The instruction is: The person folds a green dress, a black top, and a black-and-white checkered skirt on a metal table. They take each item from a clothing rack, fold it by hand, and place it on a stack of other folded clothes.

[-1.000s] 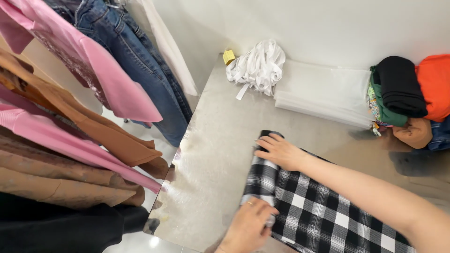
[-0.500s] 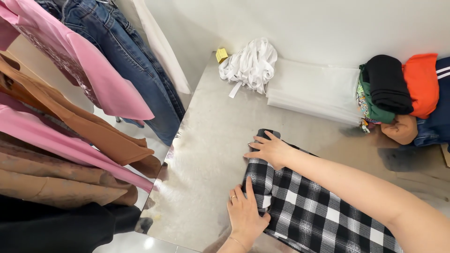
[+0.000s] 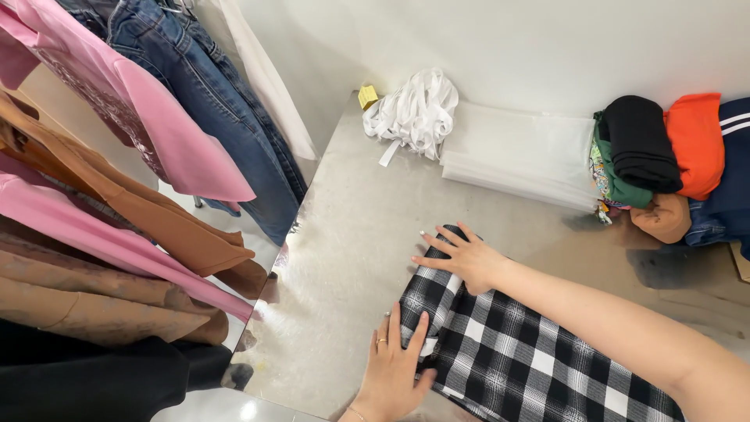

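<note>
Black-and-white plaid garment [image 3: 516,352] is laid flat at the near table [image 3: 351,234] edge. Left hand [image 3: 394,371] has been moved onto its left edge since a second ago; right hand [image 3: 461,256] is kept at the top corner. Both hands are spread flat, nothing gripped. Small yellow box [image 3: 367,97] and clear bag stack [image 3: 519,152] are seen by the wall.

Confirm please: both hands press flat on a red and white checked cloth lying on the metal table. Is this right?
Not quite. The head view shows the checked cloth is black and white, not red and white. Both the left hand and the right hand do press flat on it, on the metal table.
</note>
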